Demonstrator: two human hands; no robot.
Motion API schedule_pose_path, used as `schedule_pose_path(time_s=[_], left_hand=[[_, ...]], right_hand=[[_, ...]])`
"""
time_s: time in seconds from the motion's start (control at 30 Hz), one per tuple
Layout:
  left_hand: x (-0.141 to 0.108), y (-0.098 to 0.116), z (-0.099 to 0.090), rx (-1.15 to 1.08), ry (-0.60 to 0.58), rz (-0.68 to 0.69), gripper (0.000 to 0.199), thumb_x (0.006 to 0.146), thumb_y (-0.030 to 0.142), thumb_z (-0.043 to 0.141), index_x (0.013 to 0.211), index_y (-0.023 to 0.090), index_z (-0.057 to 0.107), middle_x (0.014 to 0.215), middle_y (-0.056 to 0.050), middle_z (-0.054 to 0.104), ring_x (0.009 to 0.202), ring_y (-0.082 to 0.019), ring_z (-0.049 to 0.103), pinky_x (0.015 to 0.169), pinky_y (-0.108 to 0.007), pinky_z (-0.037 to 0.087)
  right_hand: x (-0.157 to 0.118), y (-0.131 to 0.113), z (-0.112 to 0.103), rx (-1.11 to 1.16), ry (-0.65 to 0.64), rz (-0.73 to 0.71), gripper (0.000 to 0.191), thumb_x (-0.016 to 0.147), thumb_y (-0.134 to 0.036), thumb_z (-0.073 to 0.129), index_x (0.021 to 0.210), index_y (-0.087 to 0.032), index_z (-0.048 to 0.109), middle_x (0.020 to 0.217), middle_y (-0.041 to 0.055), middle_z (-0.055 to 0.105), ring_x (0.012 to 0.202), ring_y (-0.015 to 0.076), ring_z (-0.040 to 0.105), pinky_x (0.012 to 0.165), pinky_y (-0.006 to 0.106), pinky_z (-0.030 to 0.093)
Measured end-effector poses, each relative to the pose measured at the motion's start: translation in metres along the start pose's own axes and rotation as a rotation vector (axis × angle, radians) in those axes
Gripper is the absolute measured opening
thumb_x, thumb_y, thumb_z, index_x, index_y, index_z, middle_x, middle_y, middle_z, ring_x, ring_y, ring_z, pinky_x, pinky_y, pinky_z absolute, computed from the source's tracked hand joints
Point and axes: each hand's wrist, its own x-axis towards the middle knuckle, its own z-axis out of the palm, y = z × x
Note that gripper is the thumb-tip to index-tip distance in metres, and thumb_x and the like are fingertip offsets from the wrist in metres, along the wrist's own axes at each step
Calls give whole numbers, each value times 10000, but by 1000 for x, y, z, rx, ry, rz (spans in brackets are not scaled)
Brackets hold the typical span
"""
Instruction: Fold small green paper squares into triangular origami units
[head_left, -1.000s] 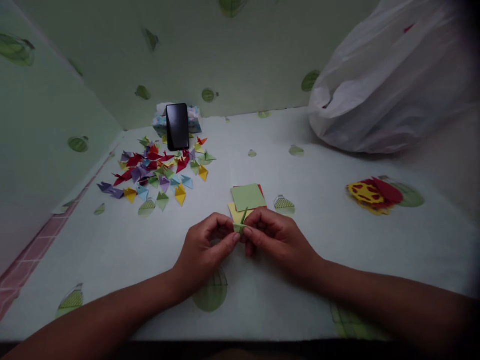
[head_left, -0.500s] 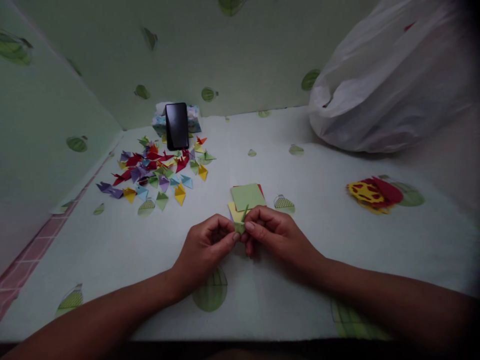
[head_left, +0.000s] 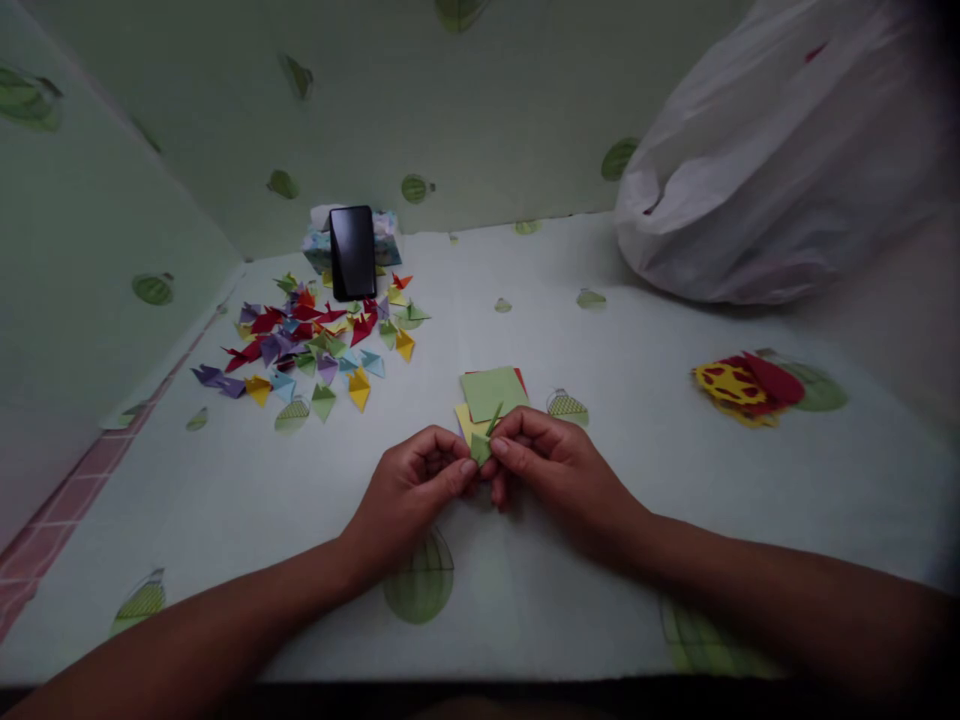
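A small folded green paper (head_left: 480, 449) is held up between both hands, with a thin pointed strip rising from it. My left hand (head_left: 417, 488) pinches its left side between thumb and fingers. At its right side my right hand (head_left: 552, 458) grips it near the strip, fingers curled. Just behind the hands lies a stack of square paper sheets (head_left: 493, 393), green on top, with red and yellow edges showing beneath. The hands partly cover the stack's near edge.
Many folded paper pieces (head_left: 326, 345) in several colours lie at the back left. Behind them a black phone (head_left: 353, 252) leans on a tissue box (head_left: 388, 237). Yellow and red cut-outs (head_left: 742, 388) lie on the right, below a white plastic bag (head_left: 750, 190).
The folded green paper has tilted slightly, showing more of its flat face. Both hands keep their hold, with only slight finger movement.
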Motion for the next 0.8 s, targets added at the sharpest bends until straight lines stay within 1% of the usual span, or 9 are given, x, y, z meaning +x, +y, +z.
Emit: schedule_pose_path(time_s=[0.17,0.27,0.37,0.47,0.57,0.63,0.8], left_hand=[[1,0,1,23,42,34,114,799,210,693,793,144,600,694,8,657,664,-97,601,642,-216,477],[2,0,2,69,61,46,106,793,202,686,778,143,600,678,15,639,639,-89,578,614,-206,463],[1,1,2,105,69,53,102,790,209,686,783,145,607,692,16,630,637,-86,568,601,-200,456],[0,2,2,99,74,72,112,790,232,694,826,154,622,731,15,639,660,-92,586,612,-202,470],[-1,3,1,143,80,115,103,798,241,694,827,157,642,746,9,647,671,-98,591,617,-205,474],[-2,3,0,205,89,148,76,809,224,683,806,156,652,738,8,645,670,-99,587,616,-205,468],[-2,1,-1,330,120,279,46,841,180,651,799,163,653,745,5,640,680,-103,593,625,-214,468]], right_hand=[[1,0,1,4,-15,-3,171,863,-272,645,766,-172,546,694,-9,664,541,94,621,554,242,504],[1,-1,1,-23,-28,-9,170,862,-267,643,760,-166,553,665,-6,658,549,95,613,558,237,488],[0,-1,0,-80,-23,-9,160,866,-258,623,758,-170,546,606,-14,631,537,100,587,547,238,458],[-2,1,0,-183,-11,-39,159,867,-250,611,750,-182,528,568,-25,603,525,104,552,533,242,426],[-5,4,1,-277,-18,-88,156,865,-231,607,741,-186,524,575,-25,592,533,106,533,529,242,409],[-5,4,1,-296,-29,-106,151,865,-221,601,740,-186,523,580,-24,588,535,106,528,529,242,404],[-4,-1,1,-201,-94,-77,167,909,-287,551,784,-177,539,604,-10,606,560,119,574,566,258,450]])
